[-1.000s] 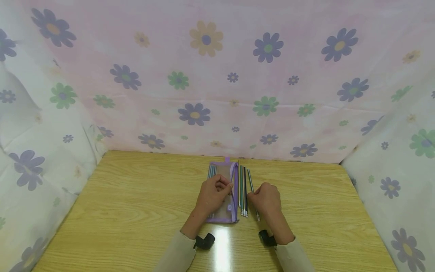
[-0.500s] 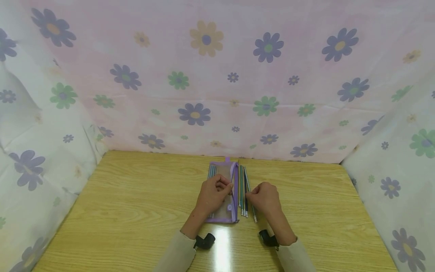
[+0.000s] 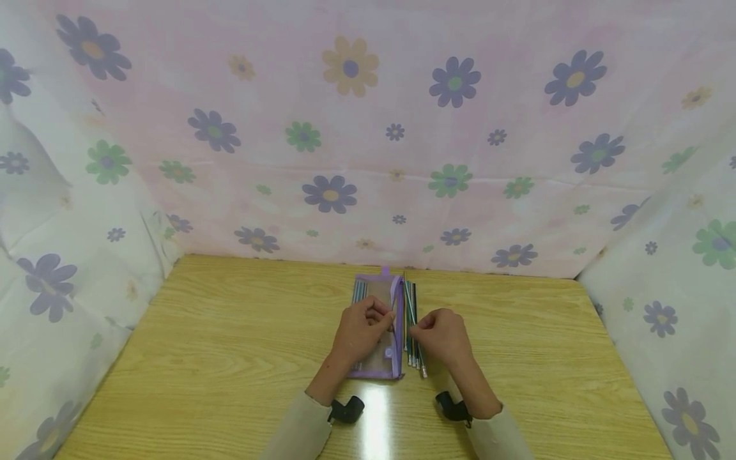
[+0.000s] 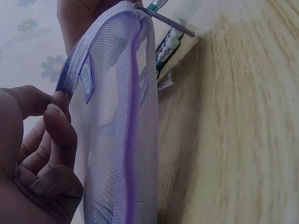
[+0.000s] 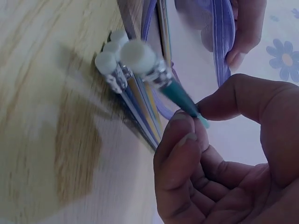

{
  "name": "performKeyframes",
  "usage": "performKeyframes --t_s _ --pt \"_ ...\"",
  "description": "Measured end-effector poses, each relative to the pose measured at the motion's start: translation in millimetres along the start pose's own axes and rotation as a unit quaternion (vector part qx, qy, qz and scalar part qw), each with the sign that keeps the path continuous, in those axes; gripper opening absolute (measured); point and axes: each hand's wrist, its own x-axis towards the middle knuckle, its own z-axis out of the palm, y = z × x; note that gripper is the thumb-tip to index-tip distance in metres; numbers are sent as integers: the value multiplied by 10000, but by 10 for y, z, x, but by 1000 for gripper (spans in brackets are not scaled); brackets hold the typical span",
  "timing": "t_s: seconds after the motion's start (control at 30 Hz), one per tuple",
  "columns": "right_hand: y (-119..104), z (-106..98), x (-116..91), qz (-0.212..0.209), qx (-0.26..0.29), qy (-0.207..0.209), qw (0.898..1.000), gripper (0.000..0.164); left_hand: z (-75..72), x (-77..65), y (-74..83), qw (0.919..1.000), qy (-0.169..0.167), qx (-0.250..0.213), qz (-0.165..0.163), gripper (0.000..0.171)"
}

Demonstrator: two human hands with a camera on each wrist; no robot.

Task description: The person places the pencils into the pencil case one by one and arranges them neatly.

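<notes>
A purple mesh pencil case (image 3: 379, 287) lies on the table. My left hand (image 3: 359, 329) pinches its raised zipper edge (image 4: 72, 77) between thumb and finger, holding the mouth apart. Just right of the case, my right hand (image 3: 445, 335) pinches a green pencil (image 5: 180, 95) between thumb and fingertips. The white eraser of that pencil points back toward me, and its shaft slants over several other pencils (image 3: 414, 297) lying beside the case. Inside the case, several bluish pencils (image 3: 359, 289) show through the mesh along the left side.
The wooden table (image 3: 241, 332) extends to both sides of the case. A flowered cloth (image 3: 368, 128) hangs behind it and at the sides. A purple zipper pull (image 4: 168, 21) sticks out from the near corner of the case.
My right hand has moved a little left, bringing the green pencil from apart on the right to above the other pencils by the case. My left hand has stayed in place.
</notes>
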Motion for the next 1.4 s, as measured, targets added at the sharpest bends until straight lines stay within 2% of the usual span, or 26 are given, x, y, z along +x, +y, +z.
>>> performKeyframes --t_s 0.17,0.3,0.5,0.67,0.97,1.4 --pt "18 46 22 -28 253 -82 9996 8 -2 -3 7 10000 9 -34 -4 9" --pt "24 89 35 66 676 -257 9974 9 -3 -7 23 10000 5 -54 4 7" --pt "0 151 25 318 1485 -417 9875 12 -2 -7 25 9999 -13 -129 -14 8" --pt "-13 195 31 502 1905 -372 9797 13 3 -10 36 9999 -21 -143 -43 7" --pt "-71 199 -3 559 2237 -305 9726 15 20 -9 18 9998 -12 -164 -55 8" --pt "-31 222 37 471 2252 -338 9726 14 0 -8 7 9999 -13 -57 93 7"
